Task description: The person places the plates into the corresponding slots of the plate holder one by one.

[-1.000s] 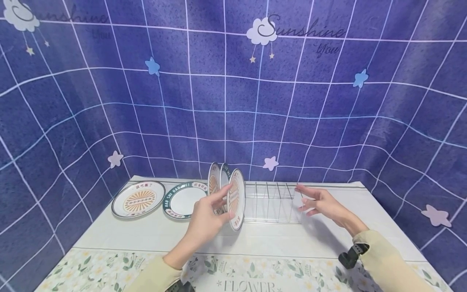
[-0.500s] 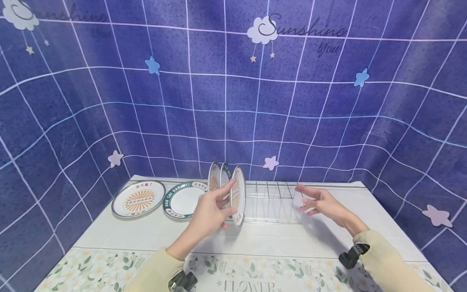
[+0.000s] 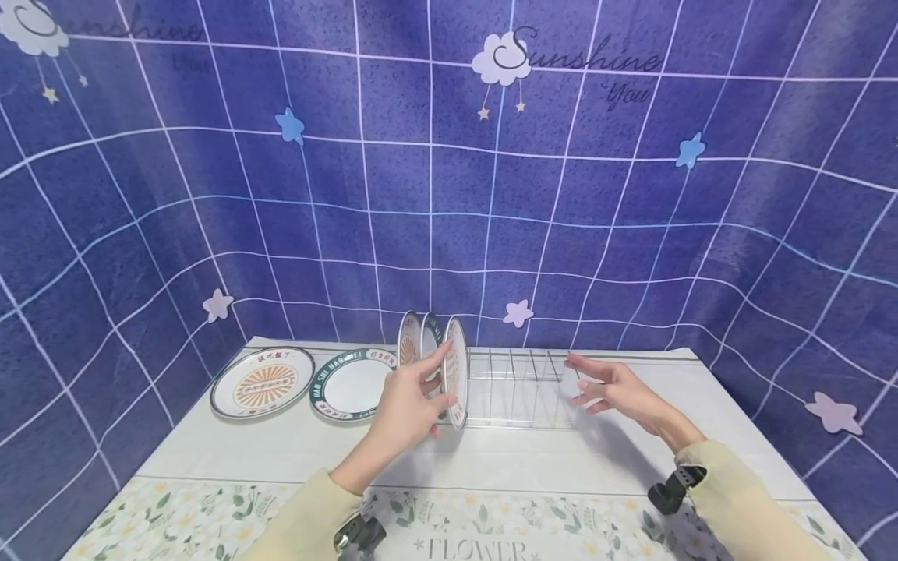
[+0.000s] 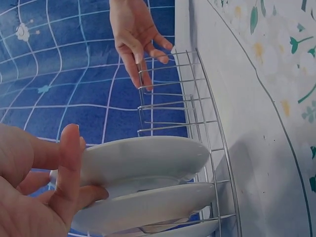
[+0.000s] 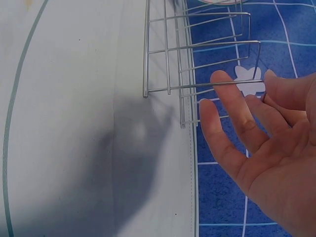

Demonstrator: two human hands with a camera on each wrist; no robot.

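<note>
My left hand (image 3: 410, 409) grips the edge of a white plate (image 3: 457, 372) with a sunburst print, thumb on one face and fingers behind. The plate stands nearly upright at the left part of a wire dish rack (image 4: 220, 133). Left of it, a sunburst plate (image 3: 409, 339) and a green-rimmed plate (image 3: 429, 333) stand on edge in the rack, partly hidden by my hand. In the left wrist view, the held plate's pale underside (image 4: 143, 160) shows above the others. My right hand (image 3: 617, 393) pinches the end wire at the rack's right end, its lower fingers spread.
Flat on the table to the left lie another sunburst plate (image 3: 263, 382) and a green-rimmed plate (image 3: 353, 386). A blue gridded cloth (image 3: 393, 179) hangs behind and at both sides. Flower-printed cloth (image 3: 484, 518) covers the front of the table.
The plate in my left hand has shifted slightly away from me and turned more edge-on, its lower edge now farther back. My right hand has stayed at the rack's end.
</note>
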